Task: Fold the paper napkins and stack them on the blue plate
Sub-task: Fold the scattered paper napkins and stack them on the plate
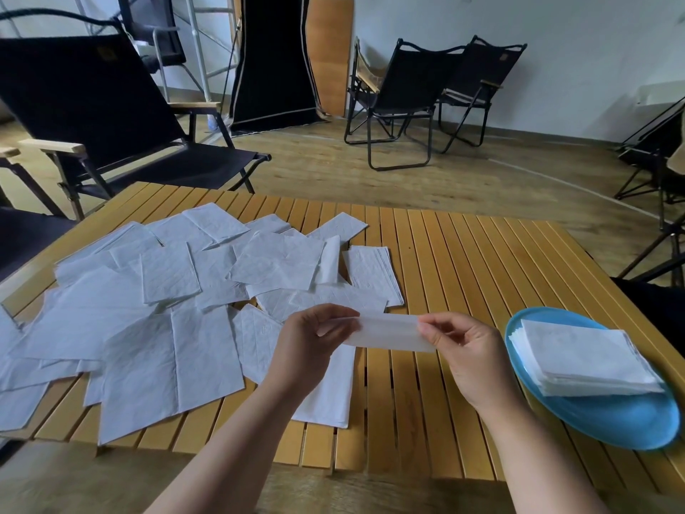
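Just above the near middle of the slatted wooden table (463, 254), a folded napkin strip (389, 332) held up in the air, long and narrow, stretched level between two hands. Left hand (307, 346) pinching its left end, thumb and fingers curled round the paper; right hand (467, 350) pinching its right end the same way, thumb on the near face. Hands apart, one at each end of the strip, both forearms reaching in from the near edge.

Spread across the left half of the table, a loose pile of unfolded napkins (155, 309): white sheets overlapping at all angles, some flat, some creased, one curled up on edge near the far middle. Just right of that curled sheet, a small neat bundle of napkins (374, 272) lying flat. Directly beneath the held strip, another sheet lying on the slats, running toward the near edge.

At the near right, close to the table's right edge, the blue plate (600, 417). On it, a squared stack of folded napkins (585, 358), many layers thick, sitting on the far part of the plate with bare blue rim showing near and right.

Beyond the table, black folding chairs: one chair (92, 116) close at far left, two more chairs (426, 90) against the far wall, on a wooden floor.
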### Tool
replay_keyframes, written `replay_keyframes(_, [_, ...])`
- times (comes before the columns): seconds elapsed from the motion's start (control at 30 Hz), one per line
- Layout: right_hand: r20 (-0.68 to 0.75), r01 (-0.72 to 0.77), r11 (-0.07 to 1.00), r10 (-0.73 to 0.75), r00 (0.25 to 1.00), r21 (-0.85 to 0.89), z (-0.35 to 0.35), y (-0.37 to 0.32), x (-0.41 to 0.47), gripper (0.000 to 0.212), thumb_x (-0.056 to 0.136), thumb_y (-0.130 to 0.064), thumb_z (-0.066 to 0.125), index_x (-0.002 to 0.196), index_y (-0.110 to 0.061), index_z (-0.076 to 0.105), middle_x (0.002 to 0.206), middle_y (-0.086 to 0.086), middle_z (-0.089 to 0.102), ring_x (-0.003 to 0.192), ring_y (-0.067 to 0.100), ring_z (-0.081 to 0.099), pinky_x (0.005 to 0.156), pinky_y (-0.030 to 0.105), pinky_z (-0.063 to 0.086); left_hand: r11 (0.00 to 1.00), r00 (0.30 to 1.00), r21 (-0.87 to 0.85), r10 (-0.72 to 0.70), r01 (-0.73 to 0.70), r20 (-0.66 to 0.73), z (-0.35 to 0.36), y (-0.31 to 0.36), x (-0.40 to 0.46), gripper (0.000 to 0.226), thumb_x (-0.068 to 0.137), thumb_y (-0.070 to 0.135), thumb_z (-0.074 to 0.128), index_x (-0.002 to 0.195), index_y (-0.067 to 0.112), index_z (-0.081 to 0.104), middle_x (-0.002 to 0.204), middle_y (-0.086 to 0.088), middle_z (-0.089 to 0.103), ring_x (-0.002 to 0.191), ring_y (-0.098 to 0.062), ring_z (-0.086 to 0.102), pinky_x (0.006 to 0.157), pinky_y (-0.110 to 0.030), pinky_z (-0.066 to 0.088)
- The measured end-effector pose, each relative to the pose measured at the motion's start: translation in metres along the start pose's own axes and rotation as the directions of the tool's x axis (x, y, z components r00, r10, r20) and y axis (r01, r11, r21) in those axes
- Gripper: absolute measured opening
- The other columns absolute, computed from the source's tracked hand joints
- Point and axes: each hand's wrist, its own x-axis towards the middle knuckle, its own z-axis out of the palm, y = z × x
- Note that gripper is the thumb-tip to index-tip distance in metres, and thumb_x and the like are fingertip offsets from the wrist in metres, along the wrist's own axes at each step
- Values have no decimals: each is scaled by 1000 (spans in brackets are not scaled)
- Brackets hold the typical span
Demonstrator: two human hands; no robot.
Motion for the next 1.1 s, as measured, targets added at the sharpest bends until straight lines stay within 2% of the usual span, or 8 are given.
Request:
replay_keyframes(0.13, [-27,79,993,-81,996,-85,0,-5,4,10,86,-22,75,87,-32,74,101,-23,58,91,6,54,73,11,46,993,999,115,30,-25,-41,0,2,-1,15,89,22,74,89,37,74,98,17,67,93,-1,58,73,-8,42])
replay_keyframes(0.23, [2,76,997,-76,997,4,1,-7,5,3,86,-33,71,84,-34,69,123,-23,61,116,7,58,91,24,48,985,995,169,48,-32,-88,1,4,0,19,85,27,77,84,44,69,103,9,52,101,-6,48,78,-9,37])
replay_keyframes(0.43, [88,26,994,-35,996,103,7,-17,-6,15,85,-37,65,90,-23,65,85,-9,71,82,8,65,66,15,48,962,997,265,67,-59,-22,4,6,-3,5,86,39,74,89,39,69,118,16,49,118,-9,37,91,-22,35])
replay_keyframes(0.57, [143,30,995,-44,989,97,9,-21,-8,2,90,-20,69,91,-21,68,82,-10,72,81,6,67,68,13,49,905,990,402,130,-141,55,5,-1,-5,30,80,60,67,105,44,66,130,26,51,126,-7,35,104,-47,38])
replay_keyframes(0.67, [217,40,995,-58,974,87,9,-25,-9,5,90,-15,70,90,-20,69,83,-9,73,85,9,69,74,15,51,863,981,469,139,-188,137,5,0,-6,54,76,72,62,125,49,59,143,31,43,138,-4,27,108,-43,27])
replay_keyframes(0.77, [280,58,997,-70,957,53,9,-30,-10,7,89,-15,73,89,-22,71,84,-10,73,88,12,70,76,16,52,890,958,401,116,-218,263,4,2,-9,63,74,82,56,125,46,60,130,37,50,132,4,37,110,-41,29])
replay_keyframes(0.9, [218,-22,990,-9,976,141,8,-33,-9,5,86,-24,76,90,-22,73,86,-6,75,85,12,70,72,20,54,994,930,103,-19,-20,368,5,7,-11,34,82,58,73,94,26,73,92,7,72,90,-6,65,83,-32,49])
replay_keyframes(1.1, [368,-399,815,249,896,421,14,-23,-5,73,53,-71,83,105,-20,75,103,10,75,94,22,72,78,31,58,975,975,-177,-97,133,198,3,15,-11,33,85,45,76,84,12,75,83,-16,72,74,-21,65,71,-38,45])
